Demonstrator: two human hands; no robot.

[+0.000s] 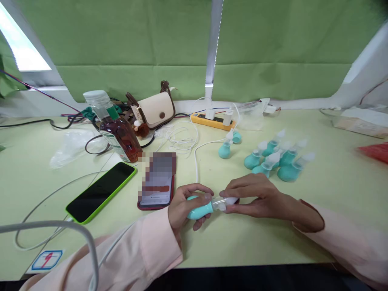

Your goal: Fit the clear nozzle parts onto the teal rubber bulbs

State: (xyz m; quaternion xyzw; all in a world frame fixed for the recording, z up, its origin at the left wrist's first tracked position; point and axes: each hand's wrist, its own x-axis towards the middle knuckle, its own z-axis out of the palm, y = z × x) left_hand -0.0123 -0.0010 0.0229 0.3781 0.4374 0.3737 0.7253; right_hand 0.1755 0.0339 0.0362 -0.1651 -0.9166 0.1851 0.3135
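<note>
My left hand (189, 204) is wrapped round the teal bulb of a nasal aspirator (202, 210), which lies sideways just above the table's front part. At its other end, my right hand (257, 196) pinches the whitish tip beside the clear tube. The fingers partly cover that tip. Beyond my right hand stand several similar aspirators (289, 171), teal bulbs down and pale tips up. One more aspirator (224, 150) stands apart to their left, and a loose teal piece (237, 137) lies behind it.
Left of my hands are a phone in a red case (157, 182) and a green-cased phone (101, 192) on a cable. Behind them stand a bottle of dark liquid (121, 137) and a cream handbag (156, 109). A yellow power strip (198, 119) and white cables lie at the back.
</note>
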